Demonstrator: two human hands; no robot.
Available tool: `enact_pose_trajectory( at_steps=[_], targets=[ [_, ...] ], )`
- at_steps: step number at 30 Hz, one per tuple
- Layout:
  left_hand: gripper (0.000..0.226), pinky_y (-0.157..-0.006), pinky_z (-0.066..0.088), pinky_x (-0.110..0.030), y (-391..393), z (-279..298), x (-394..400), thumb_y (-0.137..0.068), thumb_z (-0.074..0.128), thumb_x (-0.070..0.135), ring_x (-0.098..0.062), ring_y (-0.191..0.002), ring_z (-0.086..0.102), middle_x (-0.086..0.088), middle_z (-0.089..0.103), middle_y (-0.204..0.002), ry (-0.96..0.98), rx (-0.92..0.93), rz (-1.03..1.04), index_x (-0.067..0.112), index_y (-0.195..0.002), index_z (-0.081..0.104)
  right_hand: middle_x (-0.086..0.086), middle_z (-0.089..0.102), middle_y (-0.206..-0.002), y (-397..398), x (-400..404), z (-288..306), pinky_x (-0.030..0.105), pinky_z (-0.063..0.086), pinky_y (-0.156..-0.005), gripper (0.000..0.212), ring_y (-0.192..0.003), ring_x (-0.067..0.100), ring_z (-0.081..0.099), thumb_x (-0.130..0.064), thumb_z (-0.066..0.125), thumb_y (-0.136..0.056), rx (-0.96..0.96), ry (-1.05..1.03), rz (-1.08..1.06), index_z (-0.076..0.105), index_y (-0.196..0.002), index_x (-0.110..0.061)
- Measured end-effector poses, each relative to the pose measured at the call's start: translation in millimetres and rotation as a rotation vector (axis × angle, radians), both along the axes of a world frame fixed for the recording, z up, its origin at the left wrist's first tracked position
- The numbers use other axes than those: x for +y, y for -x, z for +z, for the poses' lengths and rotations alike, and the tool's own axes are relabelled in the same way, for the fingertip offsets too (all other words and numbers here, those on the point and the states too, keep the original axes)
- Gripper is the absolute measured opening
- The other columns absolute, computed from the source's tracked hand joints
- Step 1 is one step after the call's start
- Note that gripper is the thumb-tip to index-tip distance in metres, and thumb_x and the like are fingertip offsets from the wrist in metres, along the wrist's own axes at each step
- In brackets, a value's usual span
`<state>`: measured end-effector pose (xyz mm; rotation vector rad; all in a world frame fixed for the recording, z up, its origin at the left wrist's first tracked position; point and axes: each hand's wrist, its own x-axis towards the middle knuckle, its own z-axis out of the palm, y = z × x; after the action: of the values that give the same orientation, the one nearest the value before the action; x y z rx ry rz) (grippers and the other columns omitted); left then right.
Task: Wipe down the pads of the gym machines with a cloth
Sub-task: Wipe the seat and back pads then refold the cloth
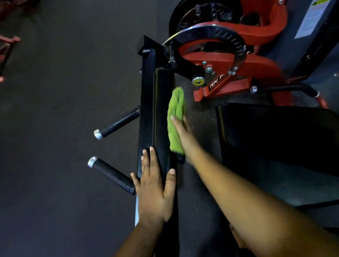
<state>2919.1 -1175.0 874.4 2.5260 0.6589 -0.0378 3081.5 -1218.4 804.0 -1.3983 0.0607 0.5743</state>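
A long black pad runs up the middle of the view, mounted on a black arm of a red and black gym machine. A green cloth lies flat against the pad's right side. My right hand presses it there with straight fingers. Lower down the same pad, my left hand rests flat on the near end, fingers stretched up along it and thumb on the right edge.
Two black handles with silver caps stick out left of the arm. A wide black seat pad lies to the right. The red machine frame with a curved black adjuster stands behind. Dark rubber floor spreads left, with red frames at far left.
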Motion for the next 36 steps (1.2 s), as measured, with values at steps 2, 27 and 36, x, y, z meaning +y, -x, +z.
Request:
enact_pose_trajectory(
  at_steps=[2, 27, 36],
  targets=[
    [0.077, -0.126, -0.008, -0.052, -1, -1, 1, -0.096, 0.020, 0.068, 0.002, -0.155, -0.008, 0.015, -0.004, -0.171, 0.002, -0.002, -0.002, 0.037, -0.162, -0.003, -0.003, 0.019, -0.169, 36, -7, -2, 0.040, 0.015, -0.128, 0.088, -0.156, 0.013, 0.017, -0.070, 0.055, -0.083, -0.116, 0.041, 0.055, 0.028, -0.160, -0.036],
    [0.079, -0.126, -0.010, -0.050, 0, 0, -1, -0.095, 0.017, 0.072, 0.005, -0.154, -0.010, 0.012, -0.004, -0.172, 0.027, 0.017, 0.012, 0.037, -0.163, -0.003, 0.000, 0.028, -0.164, -69, 14, 16, 0.048, 0.028, -0.124, 0.097, -0.149, 0.019, 0.031, -0.070, 0.065, -0.075, -0.139, -0.044, -0.012, 0.030, -0.159, -0.035],
    [0.080, -0.126, -0.009, -0.050, 0, -3, 2, -0.094, 0.019, 0.072, 0.003, -0.155, -0.007, 0.012, 0.000, -0.171, 0.024, -0.004, 0.009, 0.037, -0.163, -0.001, -0.006, 0.044, -0.157, 32, -19, -26, 0.033, 0.033, -0.118, 0.085, -0.143, 0.010, 0.042, -0.068, 0.064, -0.085, 0.053, -0.180, 0.119, 0.038, -0.156, -0.029]
  ],
)
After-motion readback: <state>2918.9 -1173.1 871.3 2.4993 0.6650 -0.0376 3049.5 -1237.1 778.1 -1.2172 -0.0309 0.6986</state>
